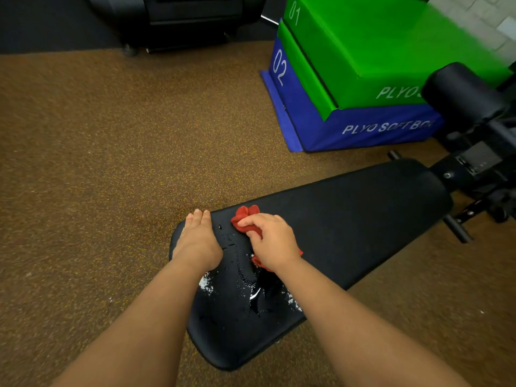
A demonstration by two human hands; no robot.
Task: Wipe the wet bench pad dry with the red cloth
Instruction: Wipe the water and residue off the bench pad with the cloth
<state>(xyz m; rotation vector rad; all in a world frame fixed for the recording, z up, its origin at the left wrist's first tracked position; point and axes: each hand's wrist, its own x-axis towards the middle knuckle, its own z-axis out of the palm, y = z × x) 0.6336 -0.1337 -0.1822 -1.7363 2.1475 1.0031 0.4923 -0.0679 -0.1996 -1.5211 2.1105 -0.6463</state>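
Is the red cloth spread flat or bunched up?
Bunched up: the red cloth shows crumpled folds, gripped by the right hand.

We see the black bench pad point(349, 219) standing on the speckled brown rubber floor point(111, 163). On it lie water droplets point(248, 280), our left hand point(196, 244) pressed flat, and the red cloth point(245, 216).

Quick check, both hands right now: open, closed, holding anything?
Left hand: open, fingers straight, resting flat on the edge of the bench pad, holding nothing.
Right hand: closed, gripping the bunched red cloth on the pad.
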